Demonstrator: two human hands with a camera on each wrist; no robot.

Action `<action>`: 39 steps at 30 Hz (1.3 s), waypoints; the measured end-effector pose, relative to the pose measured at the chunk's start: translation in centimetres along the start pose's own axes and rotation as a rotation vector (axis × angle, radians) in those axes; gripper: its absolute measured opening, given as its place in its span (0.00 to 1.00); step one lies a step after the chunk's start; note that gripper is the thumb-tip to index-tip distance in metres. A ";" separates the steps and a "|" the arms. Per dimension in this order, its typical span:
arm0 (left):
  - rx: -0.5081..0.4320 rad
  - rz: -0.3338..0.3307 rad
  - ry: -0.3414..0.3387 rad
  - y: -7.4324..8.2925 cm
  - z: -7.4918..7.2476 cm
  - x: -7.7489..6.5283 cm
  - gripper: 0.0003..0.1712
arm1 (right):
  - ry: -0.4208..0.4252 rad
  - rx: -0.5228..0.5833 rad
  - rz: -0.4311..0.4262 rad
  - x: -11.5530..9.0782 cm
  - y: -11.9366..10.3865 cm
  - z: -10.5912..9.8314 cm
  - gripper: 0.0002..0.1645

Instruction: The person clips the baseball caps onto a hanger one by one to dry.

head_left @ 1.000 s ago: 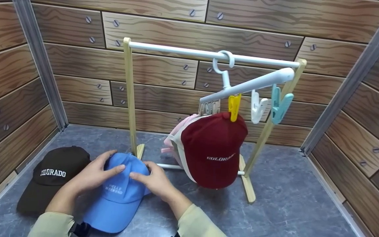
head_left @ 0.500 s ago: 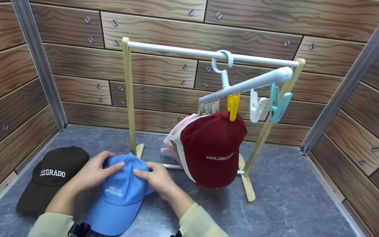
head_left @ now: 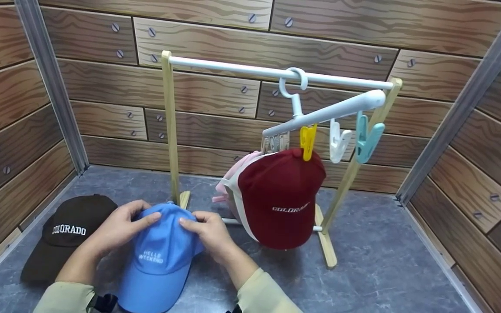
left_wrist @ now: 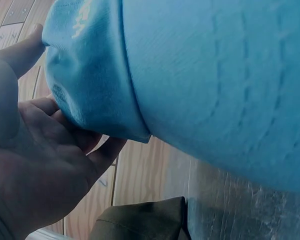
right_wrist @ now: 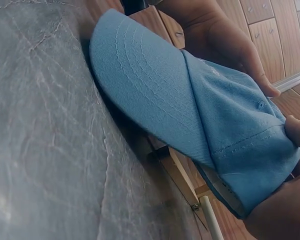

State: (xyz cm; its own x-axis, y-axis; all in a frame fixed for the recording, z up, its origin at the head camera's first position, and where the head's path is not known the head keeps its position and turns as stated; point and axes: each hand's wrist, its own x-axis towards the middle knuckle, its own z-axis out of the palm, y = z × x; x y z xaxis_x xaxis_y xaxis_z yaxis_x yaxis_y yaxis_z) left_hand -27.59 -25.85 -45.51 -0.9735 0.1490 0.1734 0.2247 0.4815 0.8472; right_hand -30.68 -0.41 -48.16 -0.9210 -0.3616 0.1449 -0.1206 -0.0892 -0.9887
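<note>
A blue baseball cap (head_left: 163, 243) with white "HELLO WEEKEND" lettering is between both hands, brim toward the person. My left hand (head_left: 118, 228) grips the crown's left side, thumb on the front and fingers behind it, as the left wrist view shows with the cap (left_wrist: 90, 75). On the crown's right side my right hand (head_left: 211, 234) pinches the fabric, its thumb on the front. The right wrist view has the cap (right_wrist: 245, 125) tilted, with its brim close to the grey surface. Beside the left forearm lies a black "COLORADO" cap (head_left: 70, 226).
A wooden rack (head_left: 170, 130) with a white top bar stands behind. From its hanger (head_left: 328, 113) a dark red cap (head_left: 283, 195) hangs by a yellow clip (head_left: 307, 142), white and pink caps behind it. A white clip (head_left: 339, 141) and a teal clip (head_left: 369, 138) hold nothing.
The blue cap's brim has shifted slightly right and toward the person. Both hands keep their hold, and the right thumb has moved slightly right. The hanging caps stay put.
</note>
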 end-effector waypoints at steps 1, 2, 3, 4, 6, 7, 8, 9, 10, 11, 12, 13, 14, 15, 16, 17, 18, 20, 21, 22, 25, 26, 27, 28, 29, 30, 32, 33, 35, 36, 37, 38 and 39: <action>-0.006 0.004 -0.001 -0.1 0.0 0.0 0.17 | -0.004 0.003 0.002 0.0 -0.1 0.0 0.14; -0.012 0.010 -0.003 -0.1 -0.1 0.0 0.16 | -0.009 0.005 0.003 -0.1 -0.1 -0.1 0.15; -0.018 0.015 -0.005 -0.2 -0.1 0.0 0.16 | -0.015 0.007 0.004 -0.1 -0.2 -0.1 0.15; -0.026 0.019 -0.007 -0.3 -0.2 -0.1 0.15 | -0.021 0.010 0.006 -0.1 -0.2 -0.1 0.15; -0.037 0.028 -0.011 -0.3 -0.3 -0.1 0.15 | -0.034 0.013 0.008 -0.2 -0.3 -0.2 0.15; -0.043 0.031 -0.013 -0.3 -0.3 -0.1 0.14 | -0.040 0.015 0.008 -0.2 -0.3 -0.2 0.16; -0.049 0.034 -0.017 -0.2 -0.3 -0.1 0.14 | -0.048 0.022 0.007 -0.2 -0.3 -0.3 0.16; -0.053 0.035 -0.020 -0.2 -0.4 -0.2 0.15 | -0.058 0.031 0.007 -0.2 -0.4 -0.3 0.17; -0.056 0.037 -0.024 -0.2 -0.4 -0.2 0.15 | -0.068 0.045 0.007 -0.2 -0.4 -0.4 0.17; -0.058 0.040 -0.028 -0.1 -0.4 -0.2 0.14 | -0.077 0.061 0.008 -0.2 -0.4 -0.4 0.16; -0.060 0.042 -0.031 -0.1 -0.4 -0.2 0.14 | -0.087 0.080 0.006 -0.2 -0.4 -0.4 0.14; -0.061 0.047 -0.035 -0.1 -0.4 -0.2 0.14 | -0.098 0.101 0.004 -0.2 -0.4 -0.5 0.12; -0.063 0.053 -0.040 -0.2 -0.5 -0.2 0.14 | -0.111 0.121 0.004 -0.3 -0.5 -0.5 0.10; -0.065 0.059 -0.044 -0.2 -0.5 -0.2 0.14 | -0.125 0.138 0.004 -0.3 -0.5 -0.6 0.09; -0.069 0.066 -0.051 -0.3 -0.5 -0.2 0.14 | -0.139 0.153 0.002 -0.3 -0.6 -0.7 0.08; -0.073 0.071 -0.056 -0.3 -0.5 -0.2 0.14 | -0.154 0.165 0.001 -0.3 -0.6 -0.7 0.08; -0.080 0.076 -0.062 -0.3 -0.6 -0.3 0.14 | -0.168 0.176 -0.002 -0.3 -0.7 -0.8 0.09; -0.096 0.085 -0.078 -0.3 -0.6 -0.3 0.14 | -0.197 0.193 -0.005 -0.4 -0.8 -1.0 0.10; -0.103 0.086 -0.084 -0.3 -0.6 -0.3 0.14 | -0.209 0.202 -0.008 -0.4 -0.9 -1.1 0.10; -0.111 0.087 -0.091 -0.2 -0.6 -0.3 0.15 | -0.219 0.209 -0.013 -0.4 -1.0 -1.1 0.11; -0.145 0.075 -0.106 -0.1 -0.7 -0.3 0.15 | -0.239 0.227 -0.028 -0.4 -1.1 -1.2 0.12; -0.158 0.069 -0.109 -0.1 -0.7 -0.3 0.16 | -0.243 0.231 -0.033 -0.4 -1.1 -1.3 0.12; -0.171 0.065 -0.112 -0.1 -0.7 -0.2 0.16 | -0.247 0.235 -0.039 -0.4 -1.1 -1.3 0.13; -0.187 0.060 -0.116 0.0 -0.8 -0.2 0.17 | -0.249 0.238 -0.042 -0.4 -1.1 -1.3 0.13; -0.206 0.056 -0.120 0.0 -0.8 -0.2 0.17 | -0.252 0.245 -0.044 -0.4 -1.2 -1.3 0.13; -0.224 0.052 -0.125 0.1 -0.8 -0.2 0.18 | -0.255 0.251 -0.045 -0.4 -1.2 -1.3 0.13; -0.253 0.059 -0.137 0.1 -0.9 -0.2 0.18 | -0.258 0.263 -0.048 -0.4 -1.3 -1.3 0.13; -0.269 0.063 -0.142 0.2 -1.0 -0.2 0.18 | -0.258 0.266 -0.049 -0.4 -1.3 -1.2 0.13; -0.302 0.072 -0.152 0.3 -1.1 -0.3 0.18 | -0.257 0.268 -0.053 -0.5 -1.4 -1.2 0.13; -0.315 0.083 -0.157 0.4 -1.1 -0.3 0.18 | -0.256 0.265 -0.057 -0.5 -1.5 -1.2 0.13; -0.334 0.091 -0.160 0.4 -1.2 -0.4 0.17 | -0.255 0.261 -0.063 -0.6 -1.6 -1.1 0.13; -0.352 0.103 -0.166 0.5 -1.2 -0.4 0.17 | -0.254 0.257 -0.068 -0.6 -1.7 -1.1 0.13; -0.374 0.117 -0.172 0.6 -1.3 -0.4 0.17 | -0.254 0.252 -0.074 -0.7 -1.8 -1.1 0.14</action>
State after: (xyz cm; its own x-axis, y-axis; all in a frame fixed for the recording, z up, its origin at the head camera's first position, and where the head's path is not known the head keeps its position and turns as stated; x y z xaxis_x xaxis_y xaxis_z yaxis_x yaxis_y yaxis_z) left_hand -27.09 -26.74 -44.46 -0.9140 0.3413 0.2194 0.2710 0.1112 0.9561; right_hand -30.26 0.99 -46.54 -0.7880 -0.5618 0.2517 -0.0587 -0.3384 -0.9392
